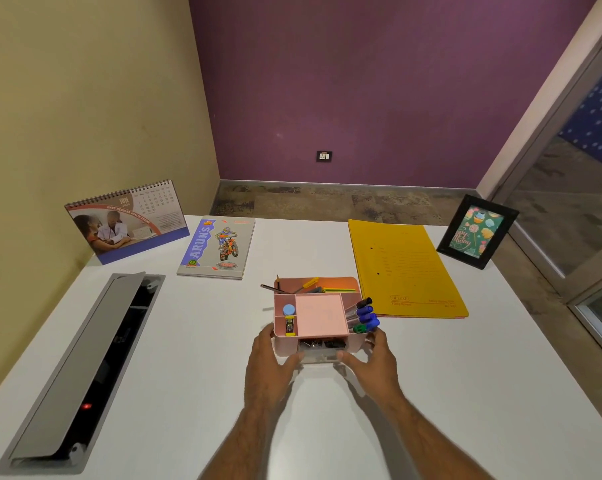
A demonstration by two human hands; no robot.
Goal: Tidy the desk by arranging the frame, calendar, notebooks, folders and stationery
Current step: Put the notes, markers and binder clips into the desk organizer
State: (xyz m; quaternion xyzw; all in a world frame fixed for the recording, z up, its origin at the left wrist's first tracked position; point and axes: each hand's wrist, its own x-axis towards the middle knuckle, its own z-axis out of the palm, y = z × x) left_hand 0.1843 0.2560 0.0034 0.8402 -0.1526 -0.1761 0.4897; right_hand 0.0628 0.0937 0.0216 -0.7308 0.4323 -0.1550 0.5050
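Your left hand (270, 358) and your right hand (370, 360) hold one pink organizer box (313, 322) between them. Your left hand curls around the box's left near corner, with the thumb on the front edge. Your right hand curls around the right near corner, its fingers (372, 337) up against the side wall. Both hands are partly open, just wide enough to hug the box. The box sits on the white desk (206, 341), near the middle.

Now count what is in the box. Four markers (363, 315) stick out on the right side: one with a black cap, two with blue caps and one with a green cap. One blue round thing (289, 310) sits in the left back slot. One small yellow thing (290, 325) sits in the slot in front of it. Black binder clips (322, 344) fill the front slot; you cannot count them. One pencil (273, 288) pokes out at the back.

Far left of the box stands one calendar (126, 221). Between the calendar and the box lies one notebook (216, 247) with a motorbike on it. Right of the box lies one yellow folder (405, 270). Past the folder stands one black picture frame (477, 232).
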